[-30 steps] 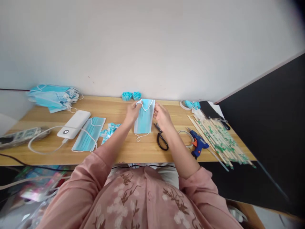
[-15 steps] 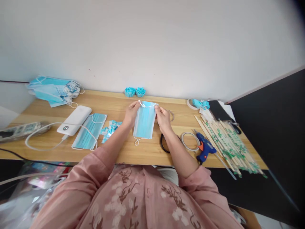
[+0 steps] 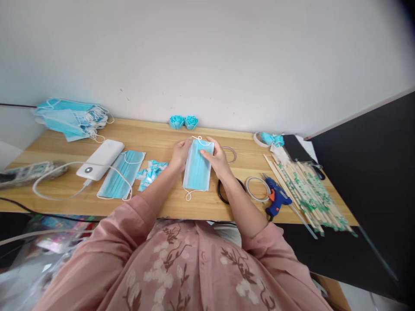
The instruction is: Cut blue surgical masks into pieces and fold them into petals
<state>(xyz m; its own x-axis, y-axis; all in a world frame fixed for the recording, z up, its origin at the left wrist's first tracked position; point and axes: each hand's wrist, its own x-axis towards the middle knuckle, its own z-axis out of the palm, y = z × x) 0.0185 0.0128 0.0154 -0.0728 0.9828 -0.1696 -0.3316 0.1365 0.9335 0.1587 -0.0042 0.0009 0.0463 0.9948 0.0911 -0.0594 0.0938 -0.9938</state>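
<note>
A blue face mask [image 3: 196, 170] lies lengthwise on the wooden desk [image 3: 155, 142] in front of me, white ear loops at both ends. My left hand [image 3: 180, 154] grips its left edge near the far end. My right hand [image 3: 216, 157] rests on the mask's far right part, fingers laid across it and pressing it down. Black scissors [image 3: 227, 190] lie partly under my right forearm.
Left of the mask lie blue cut pieces [image 3: 151, 169], another flat mask [image 3: 119, 175], a white power bank [image 3: 100, 159] with cable, and a stack of masks [image 3: 69, 117]. Two blue rosettes [image 3: 183, 122] sit by the wall. A glue gun [image 3: 275, 199], tape rolls [image 3: 256, 188] and wrapped chopsticks [image 3: 304, 185] lie right.
The mask was held up by its far corners with both hands; now it is laid flat on the desk, and my right hand has moved onto its surface.
</note>
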